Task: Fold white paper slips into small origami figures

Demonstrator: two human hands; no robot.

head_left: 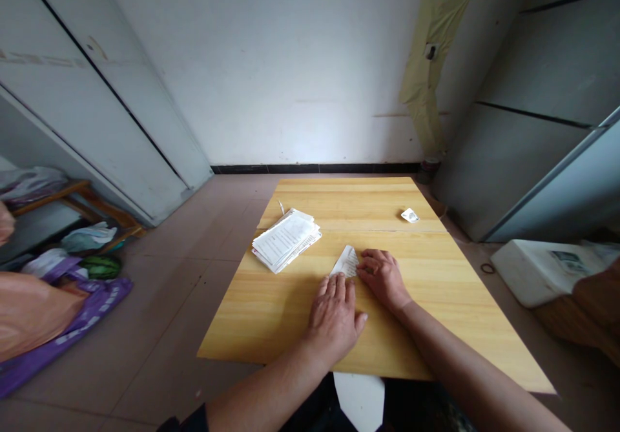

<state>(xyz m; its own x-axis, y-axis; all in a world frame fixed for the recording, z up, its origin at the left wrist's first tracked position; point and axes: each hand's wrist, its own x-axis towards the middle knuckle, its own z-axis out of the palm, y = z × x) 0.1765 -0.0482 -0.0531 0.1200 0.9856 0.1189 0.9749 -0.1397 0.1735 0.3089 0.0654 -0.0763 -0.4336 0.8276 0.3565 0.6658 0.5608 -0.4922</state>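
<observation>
The left hand (pixel 334 319) lies flat and open on the light pine-coloured wooden desk (pixel 387 206), its fingertips against the near end of a folded white printed paper sheet (pixel 345 261). The right hand (pixel 382 279) sits loosely curved just right of that sheet, fingers resting on it, with no clear pinch. So far this sheet shows as folded into a tapered shape, its far end pointing left. To the left, a loose stack of white printed papers (pixel 285 239) lies flat and looks unfolded. Far right on the desk sits a small crumpled white paper scrap (pixel 409 215), well apart from both hands.
</observation>
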